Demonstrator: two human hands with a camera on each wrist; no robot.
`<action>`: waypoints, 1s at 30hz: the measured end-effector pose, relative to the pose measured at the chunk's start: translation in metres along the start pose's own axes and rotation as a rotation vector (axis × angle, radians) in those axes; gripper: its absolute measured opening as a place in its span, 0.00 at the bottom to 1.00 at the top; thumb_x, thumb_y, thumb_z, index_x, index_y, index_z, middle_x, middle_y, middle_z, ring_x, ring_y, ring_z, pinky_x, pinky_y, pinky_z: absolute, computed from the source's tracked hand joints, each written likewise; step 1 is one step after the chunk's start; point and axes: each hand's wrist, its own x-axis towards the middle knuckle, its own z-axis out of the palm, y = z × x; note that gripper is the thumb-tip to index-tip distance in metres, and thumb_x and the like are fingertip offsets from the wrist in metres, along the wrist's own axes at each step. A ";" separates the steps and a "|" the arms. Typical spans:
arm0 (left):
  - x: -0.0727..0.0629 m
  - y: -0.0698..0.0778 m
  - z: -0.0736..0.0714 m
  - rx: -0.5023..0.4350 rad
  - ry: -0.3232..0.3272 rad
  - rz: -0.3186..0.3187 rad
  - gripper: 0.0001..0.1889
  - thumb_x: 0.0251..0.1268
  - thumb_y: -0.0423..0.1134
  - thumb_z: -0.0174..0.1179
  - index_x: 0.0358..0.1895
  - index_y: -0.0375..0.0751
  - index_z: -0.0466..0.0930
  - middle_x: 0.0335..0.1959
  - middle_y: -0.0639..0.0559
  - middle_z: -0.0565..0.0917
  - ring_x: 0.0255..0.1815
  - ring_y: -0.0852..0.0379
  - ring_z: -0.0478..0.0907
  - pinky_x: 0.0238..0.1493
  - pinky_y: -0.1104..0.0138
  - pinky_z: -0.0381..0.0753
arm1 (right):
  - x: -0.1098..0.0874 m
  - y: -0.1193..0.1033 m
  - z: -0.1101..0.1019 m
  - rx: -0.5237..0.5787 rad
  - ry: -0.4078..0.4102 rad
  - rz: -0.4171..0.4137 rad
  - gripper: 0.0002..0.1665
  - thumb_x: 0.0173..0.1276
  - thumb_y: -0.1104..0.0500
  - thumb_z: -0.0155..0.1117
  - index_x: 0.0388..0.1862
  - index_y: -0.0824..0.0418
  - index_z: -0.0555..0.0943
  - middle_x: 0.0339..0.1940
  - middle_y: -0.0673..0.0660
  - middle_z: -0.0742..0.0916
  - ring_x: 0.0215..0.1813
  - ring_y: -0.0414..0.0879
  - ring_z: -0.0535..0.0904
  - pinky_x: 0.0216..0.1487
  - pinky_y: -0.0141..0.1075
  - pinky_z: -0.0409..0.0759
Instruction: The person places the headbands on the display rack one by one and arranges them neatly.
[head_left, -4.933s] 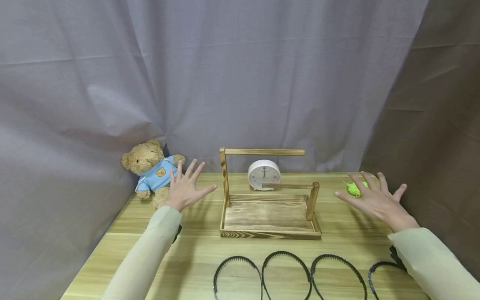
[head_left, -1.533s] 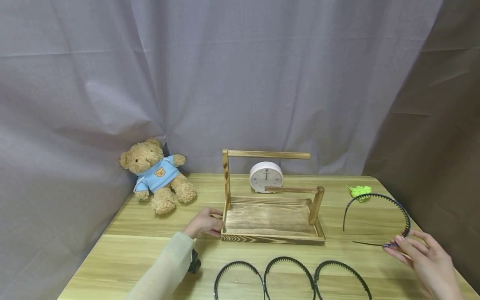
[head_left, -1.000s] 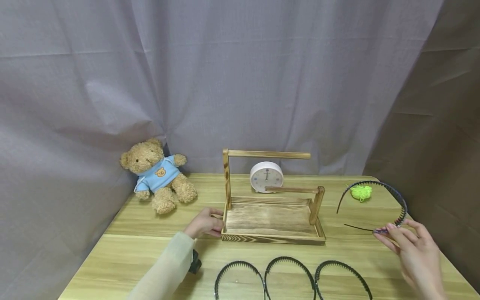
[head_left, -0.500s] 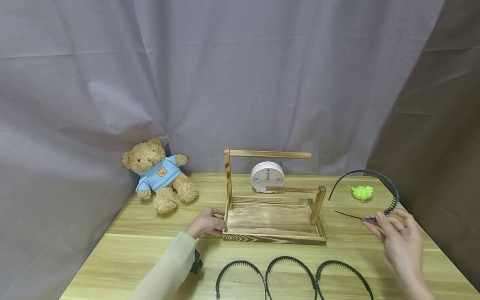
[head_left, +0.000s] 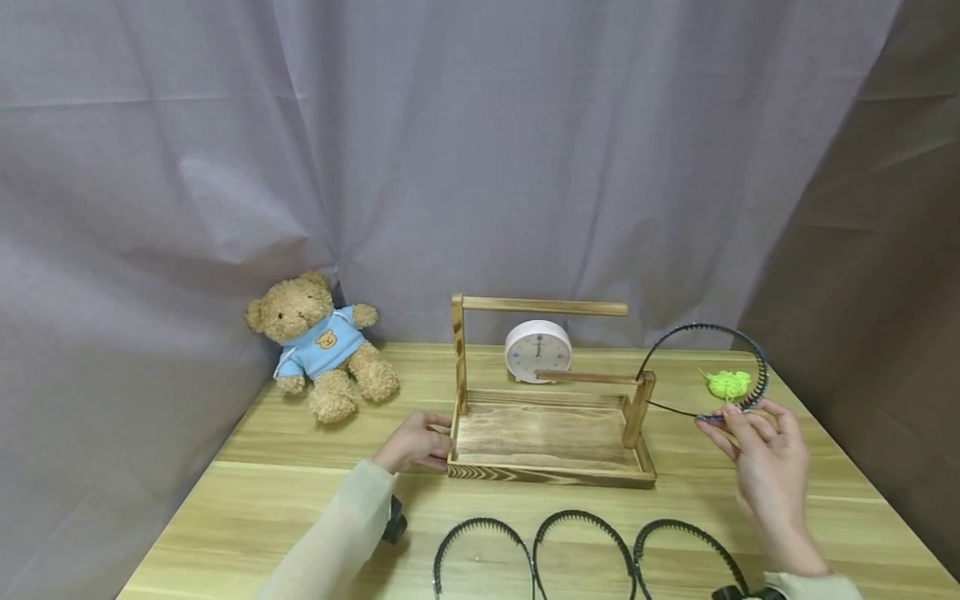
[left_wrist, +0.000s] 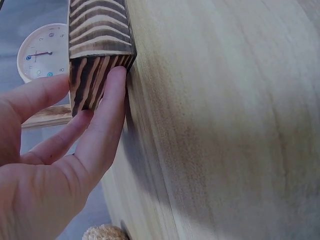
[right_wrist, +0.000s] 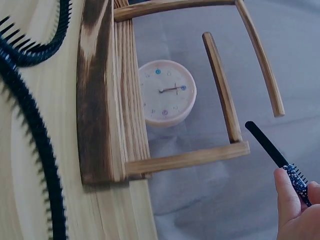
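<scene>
My left hand (head_left: 416, 442) holds the left end of a wooden stand (head_left: 551, 476), a shallow tray with one tall and one short post, each bearing a sideways bar. In the left wrist view, thumb and fingers bracket the striped corner of the stand (left_wrist: 100, 32). My right hand (head_left: 772, 471) pinches a black toothed headband (head_left: 763, 371) with a glittery band, raised to the right of the short post. That post overlaps the headband's open ends in the head view. In the right wrist view, one flat end of the headband (right_wrist: 267, 142) points toward the short bar (right_wrist: 222, 87).
Three more headbands (head_left: 577, 514) lie in a row along the front of the table. A white clock (head_left: 537, 350) stands behind the stand. A teddy bear (head_left: 318, 346) sits at the back left, and a bundle of green yarn (head_left: 727, 384) lies at the back right.
Both hands came down from hovering open; the left took hold of the stand. The right picked up the rightmost headband and has carried it left and farther back, up to the short post.
</scene>
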 end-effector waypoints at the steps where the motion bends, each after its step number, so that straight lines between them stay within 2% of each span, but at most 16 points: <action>1: 0.000 0.001 0.000 -0.002 0.000 -0.001 0.25 0.63 0.24 0.57 0.63 0.19 0.65 0.43 0.27 0.82 0.37 0.43 0.85 0.40 0.55 0.89 | 0.000 0.001 0.003 -0.008 0.008 0.000 0.16 0.66 0.74 0.60 0.48 0.65 0.68 0.30 0.58 0.86 0.34 0.46 0.87 0.39 0.38 0.87; 7: 0.000 0.003 0.001 -0.007 -0.001 -0.003 0.25 0.64 0.24 0.56 0.63 0.20 0.65 0.44 0.27 0.82 0.36 0.44 0.85 0.39 0.55 0.89 | 0.002 0.005 0.016 -0.056 0.005 0.005 0.15 0.67 0.72 0.61 0.48 0.65 0.67 0.32 0.57 0.86 0.35 0.45 0.86 0.41 0.37 0.87; 14: 0.001 0.003 0.000 -0.013 -0.005 -0.003 0.24 0.64 0.24 0.56 0.63 0.19 0.65 0.43 0.27 0.82 0.36 0.44 0.86 0.40 0.55 0.89 | 0.003 0.010 0.028 -0.030 0.064 0.035 0.15 0.66 0.72 0.61 0.46 0.63 0.68 0.32 0.58 0.84 0.34 0.45 0.86 0.40 0.37 0.87; 24: -0.001 0.003 0.000 -0.020 -0.009 -0.006 0.24 0.65 0.24 0.56 0.63 0.19 0.64 0.43 0.27 0.82 0.36 0.45 0.86 0.41 0.55 0.89 | 0.007 0.016 0.043 -0.024 0.069 -0.001 0.13 0.67 0.72 0.60 0.44 0.63 0.69 0.29 0.59 0.84 0.33 0.45 0.86 0.39 0.37 0.87; 30: -0.001 0.001 0.000 -0.012 -0.013 0.005 0.25 0.64 0.23 0.56 0.63 0.18 0.64 0.43 0.25 0.82 0.39 0.41 0.85 0.41 0.53 0.88 | 0.009 0.021 0.047 -0.040 0.062 -0.016 0.12 0.67 0.72 0.60 0.43 0.63 0.69 0.29 0.57 0.83 0.33 0.44 0.85 0.40 0.37 0.87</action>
